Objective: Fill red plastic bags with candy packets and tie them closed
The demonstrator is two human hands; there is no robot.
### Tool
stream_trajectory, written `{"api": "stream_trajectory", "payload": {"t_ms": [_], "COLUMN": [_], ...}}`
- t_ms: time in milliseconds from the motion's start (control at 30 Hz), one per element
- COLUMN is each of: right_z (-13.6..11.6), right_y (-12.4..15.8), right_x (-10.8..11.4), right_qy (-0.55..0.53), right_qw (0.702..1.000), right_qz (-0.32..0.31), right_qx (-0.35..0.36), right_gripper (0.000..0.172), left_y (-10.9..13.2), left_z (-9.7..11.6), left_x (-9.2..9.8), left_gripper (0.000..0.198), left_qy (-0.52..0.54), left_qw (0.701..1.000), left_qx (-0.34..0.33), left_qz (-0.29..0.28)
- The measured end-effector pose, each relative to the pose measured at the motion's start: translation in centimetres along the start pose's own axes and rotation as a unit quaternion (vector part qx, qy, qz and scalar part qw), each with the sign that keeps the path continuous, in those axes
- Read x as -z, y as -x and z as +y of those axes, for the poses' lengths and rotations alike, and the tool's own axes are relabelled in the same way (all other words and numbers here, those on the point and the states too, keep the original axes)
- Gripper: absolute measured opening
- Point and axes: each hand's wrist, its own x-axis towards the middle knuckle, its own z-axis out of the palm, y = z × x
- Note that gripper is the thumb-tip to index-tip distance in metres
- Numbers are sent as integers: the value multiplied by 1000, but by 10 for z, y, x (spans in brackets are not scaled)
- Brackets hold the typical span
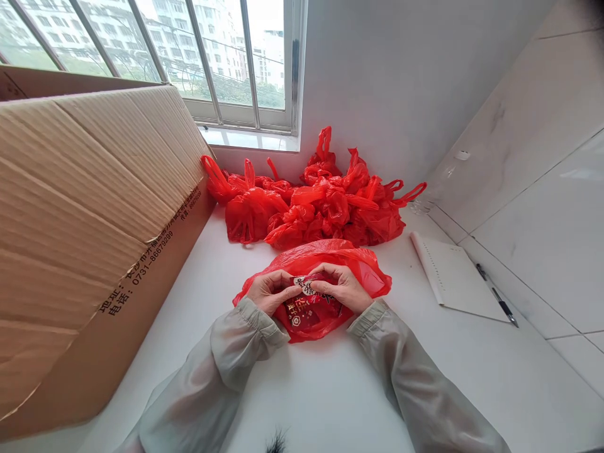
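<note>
Grey cloth sleeves [226, 352] reach in from the bottom of my feed, over a bare stretch of white table [325, 390]. Ahead of them I have both hands close together: the left hand [268, 292] and the right hand [346, 286] each pinch the top edge of a dark red printed packet [304, 312], thumbs nearly meeting over its white patch. From here I can't tell whether it is one packet or several. It sits at the mouth of a loose red plastic bag [325, 247], which spreads around and behind the fingers. To my right lies a notebook [457, 277], with a pen [496, 294] along its edge. A big cardboard box [94, 182] fills my left side. Beyond the bag I see a heap of red bags [325, 211], many with handles sticking up, against the wall [401, 82]. Farther off, a barred window [226, 56] shows pale buildings [217, 28].
</note>
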Motion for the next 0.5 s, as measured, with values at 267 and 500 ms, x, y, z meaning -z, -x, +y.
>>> {"api": "stream_trajectory", "payload": {"t_ms": [267, 500], "right_z": [-4, -9], "right_y": [0, 2], "right_x": [5, 13], "right_qy": [141, 268], "right_qw": [987, 958], "right_qz": [68, 98], "right_qx": [36, -5], "right_gripper": [15, 20], "left_y": [10, 16], "left_z": [16, 13], "left_x": [-6, -20], "left_gripper": [19, 23], "left_qy": [-310, -516], "left_qw": [937, 732], "left_qx": [-149, -428], "left_qz": [57, 121]}}
